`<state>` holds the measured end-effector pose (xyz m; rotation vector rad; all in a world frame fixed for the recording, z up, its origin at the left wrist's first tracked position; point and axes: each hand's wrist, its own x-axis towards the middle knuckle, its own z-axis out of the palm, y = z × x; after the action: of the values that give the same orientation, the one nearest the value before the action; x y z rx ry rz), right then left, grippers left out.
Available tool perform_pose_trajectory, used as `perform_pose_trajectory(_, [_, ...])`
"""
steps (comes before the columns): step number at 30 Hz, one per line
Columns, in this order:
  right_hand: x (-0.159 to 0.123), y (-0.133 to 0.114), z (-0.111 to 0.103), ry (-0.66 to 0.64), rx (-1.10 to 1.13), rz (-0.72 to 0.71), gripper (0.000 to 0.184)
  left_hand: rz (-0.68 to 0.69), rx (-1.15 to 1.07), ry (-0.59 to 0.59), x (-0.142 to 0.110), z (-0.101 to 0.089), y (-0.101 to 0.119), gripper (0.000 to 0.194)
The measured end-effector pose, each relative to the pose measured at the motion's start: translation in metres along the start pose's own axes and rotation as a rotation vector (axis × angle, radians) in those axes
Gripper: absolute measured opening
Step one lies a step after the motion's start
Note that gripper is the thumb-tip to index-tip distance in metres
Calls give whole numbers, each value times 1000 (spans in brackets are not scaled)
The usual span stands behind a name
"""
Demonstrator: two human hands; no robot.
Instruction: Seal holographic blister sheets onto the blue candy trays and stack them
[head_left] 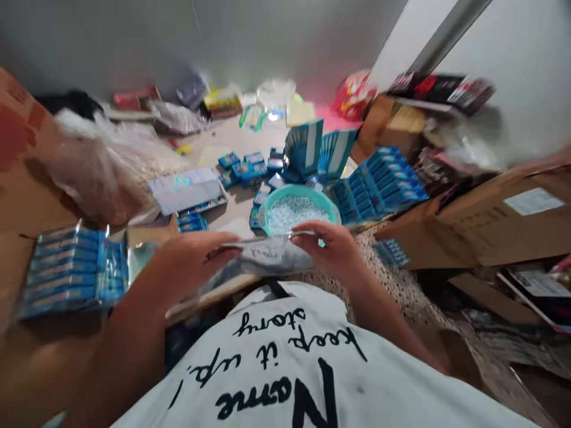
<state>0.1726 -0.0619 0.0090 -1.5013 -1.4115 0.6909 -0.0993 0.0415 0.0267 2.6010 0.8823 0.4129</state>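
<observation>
A clear plastic bag [273,252] is stretched between my two hands, close to my shirt, at the near edge of the table. My left hand [198,252] pinches its left end, and my right hand [328,244] pinches the upper right edge between thumb and fingers. Faint grey lettering shows on the bag; what lies inside it, if anything, I cannot make out. Just beyond the bag stands a turquoise basin [264,215] filled with small pale blue pieces [297,214]. My right fingers overlap the basin's near rim in the view.
Small blue boxes [250,170] lie behind the basin. Fanned blue cartons [306,148] and a stack of blue packs [383,184] stand at right. Wrapped blue packs [66,267], a white box [187,189] and a large plastic bag [102,160] are at left. Cardboard boxes [473,220] flank the right.
</observation>
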Motion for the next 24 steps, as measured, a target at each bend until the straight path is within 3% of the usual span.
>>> perform_pose_trajectory(5, [5,15,18,-40,-34,5,6,-76,-84,-14,-17,20,-15,31])
perform_pose_trajectory(11, [3,40,19,-16,52,92,4,-413,-234,-16,-50,40,-27,39])
perform_pose_trajectory(14, [6,43,10,9,29,96,6,-547,-330,136,-59,50,-29,38])
perform_pose_trajectory(17, [12,39,1,35,-112,34,11,-648,-370,309,-50,57,-25,34])
perform_pose_trajectory(21, [17,23,5,120,-413,-162,25,-546,-451,244,-21,59,-15,27])
perform_pose_trajectory(24, [24,12,20,-55,-473,-294,26,-449,-502,238,2,60,-6,22])
